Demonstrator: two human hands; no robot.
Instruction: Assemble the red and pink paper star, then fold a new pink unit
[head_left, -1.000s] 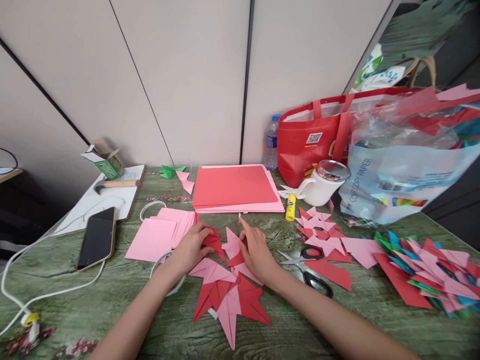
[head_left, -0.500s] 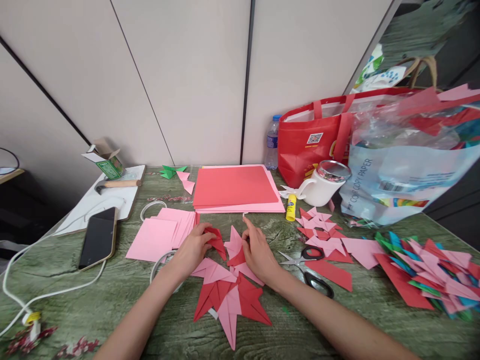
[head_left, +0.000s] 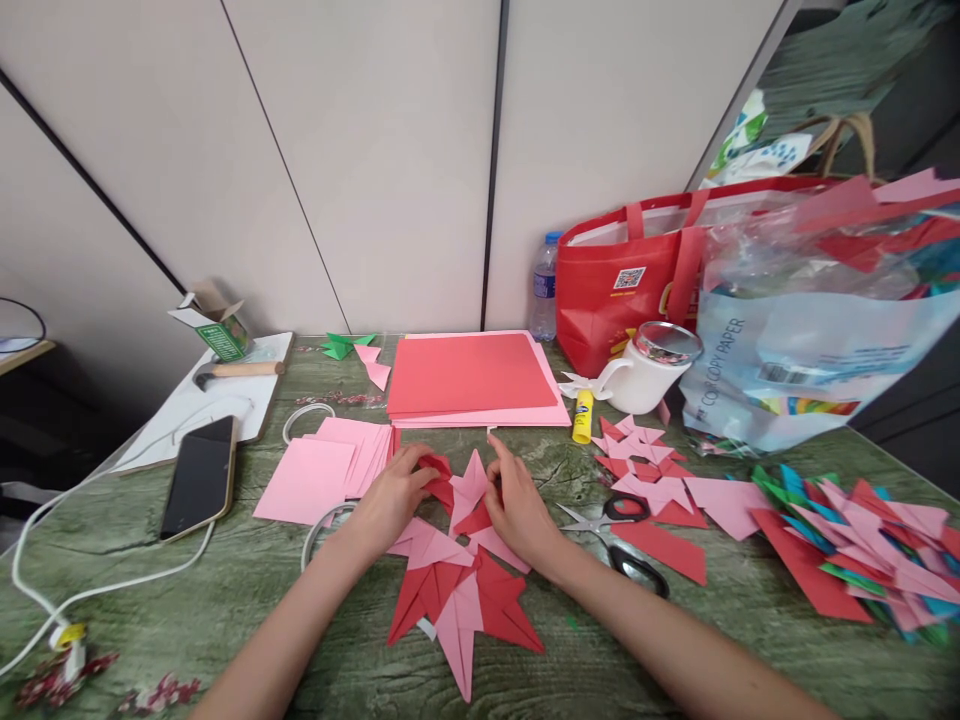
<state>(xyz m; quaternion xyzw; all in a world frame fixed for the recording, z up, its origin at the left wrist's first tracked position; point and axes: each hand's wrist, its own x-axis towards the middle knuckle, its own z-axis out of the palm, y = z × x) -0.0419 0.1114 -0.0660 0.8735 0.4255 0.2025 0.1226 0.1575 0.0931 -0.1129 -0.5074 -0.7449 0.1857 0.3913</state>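
Note:
A partly joined star of folded red and pink paper points (head_left: 457,590) lies on the green table in front of me. My left hand (head_left: 390,498) pinches a folded red paper piece (head_left: 439,478) at the star's upper left. My right hand (head_left: 517,508) presses its fingers on a pink point (head_left: 469,480) and the red fold beside it, at the star's top. The two hands almost meet over these pieces.
A pile of pink squares (head_left: 322,468) and a phone (head_left: 199,477) with a white cable lie to the left. Red sheets (head_left: 472,375) sit behind. Scissors (head_left: 619,545), a glue stick (head_left: 581,415), a white mug (head_left: 649,370), finished paper stars (head_left: 862,545) and bags (head_left: 787,300) fill the right.
My left hand has slid the red folded piece slightly right, closer to the pink point under my right hand. Everything else is unchanged.

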